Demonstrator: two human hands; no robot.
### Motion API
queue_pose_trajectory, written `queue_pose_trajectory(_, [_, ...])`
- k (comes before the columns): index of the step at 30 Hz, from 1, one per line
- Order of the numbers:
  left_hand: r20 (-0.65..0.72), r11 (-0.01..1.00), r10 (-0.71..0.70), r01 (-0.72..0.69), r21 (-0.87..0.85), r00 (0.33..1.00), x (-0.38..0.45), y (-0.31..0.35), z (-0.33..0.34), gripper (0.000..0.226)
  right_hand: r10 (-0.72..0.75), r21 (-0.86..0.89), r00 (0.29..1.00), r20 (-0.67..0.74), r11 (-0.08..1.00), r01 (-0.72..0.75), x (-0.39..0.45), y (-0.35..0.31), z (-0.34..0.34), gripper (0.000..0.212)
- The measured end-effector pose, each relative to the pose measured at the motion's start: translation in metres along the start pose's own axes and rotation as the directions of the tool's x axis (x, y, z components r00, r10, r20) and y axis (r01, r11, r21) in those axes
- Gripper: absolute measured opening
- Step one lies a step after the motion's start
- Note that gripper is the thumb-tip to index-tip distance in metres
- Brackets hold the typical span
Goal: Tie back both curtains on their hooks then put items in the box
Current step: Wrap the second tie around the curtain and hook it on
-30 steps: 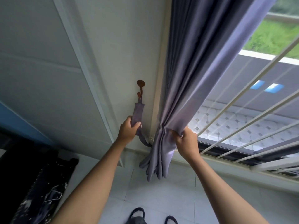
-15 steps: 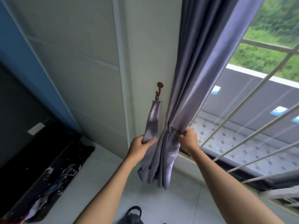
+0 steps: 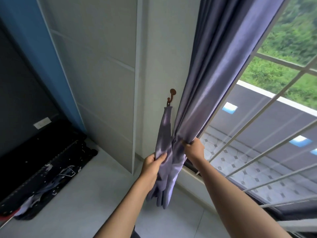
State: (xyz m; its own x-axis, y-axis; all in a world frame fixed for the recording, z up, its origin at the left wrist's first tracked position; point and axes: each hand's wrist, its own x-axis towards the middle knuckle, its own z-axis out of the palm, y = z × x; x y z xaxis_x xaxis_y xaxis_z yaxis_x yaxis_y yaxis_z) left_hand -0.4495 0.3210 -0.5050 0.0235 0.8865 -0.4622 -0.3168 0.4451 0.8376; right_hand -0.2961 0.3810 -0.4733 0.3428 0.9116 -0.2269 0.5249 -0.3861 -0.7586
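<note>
Curtain: long purple-grey fabric curtain point(image 3: 202, 93), hanging at the left edge of the window, gathered into a bunch low down.
Tie-back: matching purple-grey fabric tie-back strap point(image 3: 165, 131), looped by its top end on the hook, hanging straight down just left of the curtain.
Hook: small brown metal wall hook point(image 3: 171, 97), fixed to the pale wall beside the curtain.
Left hand: left hand point(image 3: 152, 166), fingers curled and clamped on the lower part of the tie-back strap, thumb across its front.
Right hand: right hand point(image 3: 194, 150), fingers closed round the gathered curtain at the bunch.
Window: white metal window bars point(image 3: 257, 127), right of the curtain; greenery outside.
Floor: pale tiled floor point(image 3: 82, 200); dark open case point(image 3: 44, 169) lying at left, contents unclear.
</note>
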Motion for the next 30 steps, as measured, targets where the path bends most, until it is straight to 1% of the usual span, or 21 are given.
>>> queue_pose_trajectory(2, [0.026, 0.995, -0.060, 0.062, -0.072, 0.998, 0.001, -0.008, 0.007, 0.012, 0.030, 0.025, 0.999, 0.018, 0.999, -0.030, 0.001, -0.001, 0.001, 0.013])
queue_pose_trajectory(5, [0.002, 0.991, -0.126, 0.126, -0.044, 0.992, 0.003, -0.022, 0.024, 0.017, 0.065, 0.083, 0.994, 0.093, 0.994, -0.073, 0.005, -0.001, 0.001, 0.014])
queue_pose_trajectory(7, [-0.013, 0.988, -0.152, 0.152, -0.038, 0.988, 0.005, -0.029, 0.032, 0.022, 0.063, 0.106, 0.988, 0.140, 0.991, -0.078, 0.009, 0.003, 0.000, 0.018])
queue_pose_trajectory(9, [-0.020, 0.989, -0.146, 0.145, -0.036, 0.989, 0.005, -0.031, 0.039, 0.023, 0.046, 0.108, 0.985, 0.167, 0.992, -0.064, 0.011, 0.006, -0.001, 0.016])
queue_pose_trajectory(12, [-0.005, 0.988, -0.138, 0.138, 0.067, 0.990, 0.005, -0.029, 0.042, 0.027, 0.039, 0.155, 0.978, 0.203, 0.985, -0.071, 0.010, 0.005, -0.007, 0.007])
queue_pose_trajectory(15, [0.013, 0.985, -0.098, 0.095, 0.144, 0.995, 0.009, -0.030, 0.044, 0.024, 0.043, 0.211, 0.962, 0.270, 0.972, -0.103, 0.009, 0.004, -0.012, 0.014])
queue_pose_trajectory(18, [0.041, 0.984, -0.068, 0.060, 0.168, 0.997, 0.012, -0.033, 0.048, 0.022, 0.034, 0.205, 0.952, 0.305, 0.974, -0.100, 0.008, 0.002, -0.014, 0.017])
queue_pose_trajectory(21, [0.075, 0.989, -0.047, 0.037, 0.140, 0.996, 0.014, -0.034, 0.053, 0.008, 0.006, 0.135, 0.943, 0.332, 0.989, -0.054, 0.010, -0.001, -0.017, 0.018])
queue_pose_trajectory(23, [0.075, 0.988, -0.033, 0.021, 0.152, 0.997, 0.017, -0.033, 0.054, 0.013, -0.036, 0.072, 0.931, 0.364, 0.997, 0.010, 0.011, -0.003, -0.022, 0.018])
queue_pose_trajectory(25, [0.084, 0.986, -0.017, 0.003, 0.166, 0.996, 0.020, -0.030, 0.054, 0.021, -0.080, 0.063, 0.905, 0.417, 0.996, 0.059, 0.011, -0.006, -0.028, 0.019])
queue_pose_trajectory(26, [0.085, 0.984, -0.012, -0.003, 0.179, 0.996, 0.022, -0.030, 0.054, 0.021, -0.092, 0.062, 0.888, 0.451, 0.996, 0.071, 0.011, -0.006, -0.030, 0.019])
queue_pose_trajectory(28, [0.085, 0.977, 0.003, -0.021, 0.211, 0.996, 0.024, -0.028, 0.055, 0.015, -0.123, 0.017, 0.863, 0.490, 0.991, 0.131, 0.014, -0.004, -0.032, 0.027])
queue_pose_trajectory(30, [0.089, 0.966, 0.012, -0.034, 0.255, 0.996, 0.028, -0.027, 0.058, 0.011, -0.172, -0.092, 0.876, 0.450, 0.967, 0.237, 0.020, 0.001, -0.031, 0.037])
